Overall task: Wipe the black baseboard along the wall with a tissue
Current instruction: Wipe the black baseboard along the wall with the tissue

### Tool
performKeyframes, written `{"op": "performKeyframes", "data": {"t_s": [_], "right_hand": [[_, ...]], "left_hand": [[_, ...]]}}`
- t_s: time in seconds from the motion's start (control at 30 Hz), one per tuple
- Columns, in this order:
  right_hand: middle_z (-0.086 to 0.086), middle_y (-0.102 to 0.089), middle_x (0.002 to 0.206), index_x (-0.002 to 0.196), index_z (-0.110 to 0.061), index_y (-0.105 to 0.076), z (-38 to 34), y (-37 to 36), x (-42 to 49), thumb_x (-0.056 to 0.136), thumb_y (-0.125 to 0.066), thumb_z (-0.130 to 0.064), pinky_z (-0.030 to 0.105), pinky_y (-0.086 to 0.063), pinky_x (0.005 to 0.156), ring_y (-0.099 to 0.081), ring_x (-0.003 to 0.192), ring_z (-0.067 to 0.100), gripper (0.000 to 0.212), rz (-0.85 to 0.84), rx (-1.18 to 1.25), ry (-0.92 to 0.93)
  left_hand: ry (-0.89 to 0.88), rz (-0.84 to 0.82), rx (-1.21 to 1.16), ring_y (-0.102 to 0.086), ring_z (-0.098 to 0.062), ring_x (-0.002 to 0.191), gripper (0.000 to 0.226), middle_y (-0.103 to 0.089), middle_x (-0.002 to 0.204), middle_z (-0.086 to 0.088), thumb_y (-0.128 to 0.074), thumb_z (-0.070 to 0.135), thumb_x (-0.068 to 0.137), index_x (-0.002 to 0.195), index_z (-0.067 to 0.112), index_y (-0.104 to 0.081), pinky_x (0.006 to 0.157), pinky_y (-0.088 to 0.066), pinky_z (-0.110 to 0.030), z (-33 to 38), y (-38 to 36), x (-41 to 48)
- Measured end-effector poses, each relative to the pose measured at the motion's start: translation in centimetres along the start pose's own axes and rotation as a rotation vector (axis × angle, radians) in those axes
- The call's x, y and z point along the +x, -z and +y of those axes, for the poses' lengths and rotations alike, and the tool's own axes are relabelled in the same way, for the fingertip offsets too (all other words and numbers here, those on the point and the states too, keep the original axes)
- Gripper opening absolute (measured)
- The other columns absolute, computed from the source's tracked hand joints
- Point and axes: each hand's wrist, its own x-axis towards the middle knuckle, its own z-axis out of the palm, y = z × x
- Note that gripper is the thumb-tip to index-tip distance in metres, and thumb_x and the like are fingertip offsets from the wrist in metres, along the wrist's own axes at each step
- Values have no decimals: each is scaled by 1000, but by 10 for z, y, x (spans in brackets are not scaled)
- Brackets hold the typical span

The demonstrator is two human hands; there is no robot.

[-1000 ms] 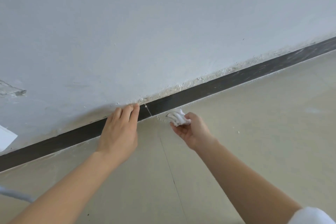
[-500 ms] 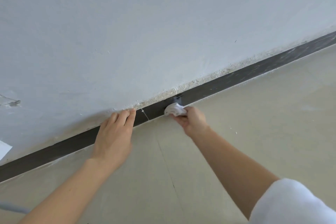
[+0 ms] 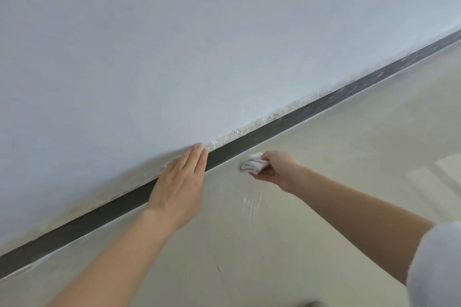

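Gripping nothing, our left hand [image 3: 178, 189] lies flat and open across the black baseboard [image 3: 262, 135], fingers [image 3: 197, 159] together, their tips reaching the wall [image 3: 174, 45] just above the baseboard's top edge. To the left of that hand the baseboard runs as a dark, clean-looking strip down toward the lower left corner of the view, with the pale floor [image 3: 324, 157] below it. Just right of the left hand, a short stretch of baseboard shows between our two hands, and crumbly white plaster [image 3: 232, 135] lines the wall right above it. Further right, our right hand [image 3: 277, 168] keeps a closed grip on the tissue [image 3: 252, 166], a crumpled white wad with grey smudges along its folds; the tissue sits just below the baseboard, over the floor, and we cannot tell whether it touches either. Right of that, the baseboard climbs toward the upper right, streaked with pale dust. A white sleeve [image 3: 439, 264] shows at the lower right edge.
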Motion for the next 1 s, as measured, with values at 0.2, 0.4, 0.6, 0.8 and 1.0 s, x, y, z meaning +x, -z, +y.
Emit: {"op": "performKeyframes", "data": {"t_s": [0.2,0.4,0.6,0.8,1.0], "right_hand": [[16,-56,96,98,-5,-52,-21,-31,-6,91,-48,1,33,-55,77,-57,74,23,9,-101,-605,137],[25,-58,125,102,-8,-50,10,-54,7,91,-49,0,33,-55,82,-58,89,24,14,-109,-447,164],[25,-55,129,121,2,-52,33,-44,52,92,-47,1,27,-55,67,-57,69,18,29,-314,-233,-64],[28,-64,103,116,12,-55,14,-25,66,91,-44,5,37,-58,68,-64,73,30,28,-161,199,-67],[24,-62,89,99,9,-56,-25,24,80,91,-42,6,35,-60,53,-64,68,31,17,-58,344,14]], "left_hand": [[-60,-25,-5,-65,-22,106,73,-63,123,-11,-80,7,47,118,-1,-63,75,-55,-33,2,-3,7],[-33,-2,29,-67,-21,100,72,-68,113,-13,-80,3,40,110,-4,-67,71,-56,-31,-15,3,0],[188,-96,-51,-69,-19,93,66,-70,107,-6,-77,-2,42,106,4,-67,53,-58,-33,28,-10,8],[111,-147,29,-70,-18,75,57,-72,96,-10,-73,-3,42,99,0,-67,35,-43,-23,29,3,34],[108,-75,124,-63,-16,53,51,-73,81,-5,-62,1,50,100,-1,-68,34,-29,-17,32,-2,36]]}}
